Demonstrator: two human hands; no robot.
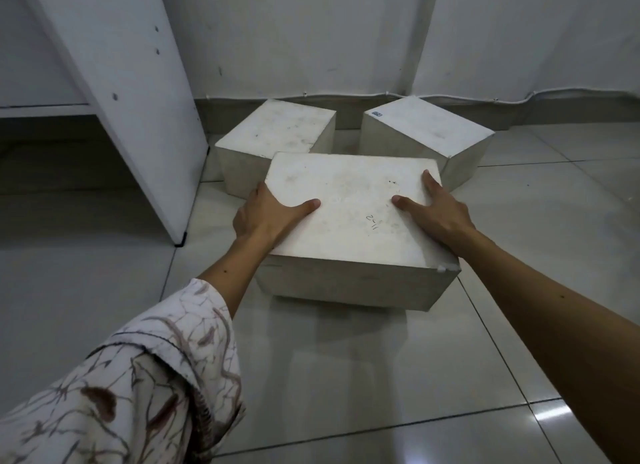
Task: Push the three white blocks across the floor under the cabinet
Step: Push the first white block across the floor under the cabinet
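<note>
Together, two hands [266, 214] [438, 210] clasp the nearest [349, 210] of three white blocks.

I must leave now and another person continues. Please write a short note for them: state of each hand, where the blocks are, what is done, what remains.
Left hand: grips the left edge of the nearest block, thumb on top, fingers down the side.
Right hand: grips the same block's right edge in the same way.
Far left block: on the floor beside the cabinet's side panel, near the wall.
Far right block: on the floor near the wall, turned at an angle.
Done: no block is under the cabinet.
Left: push all three leftward under the cabinet.
</note>
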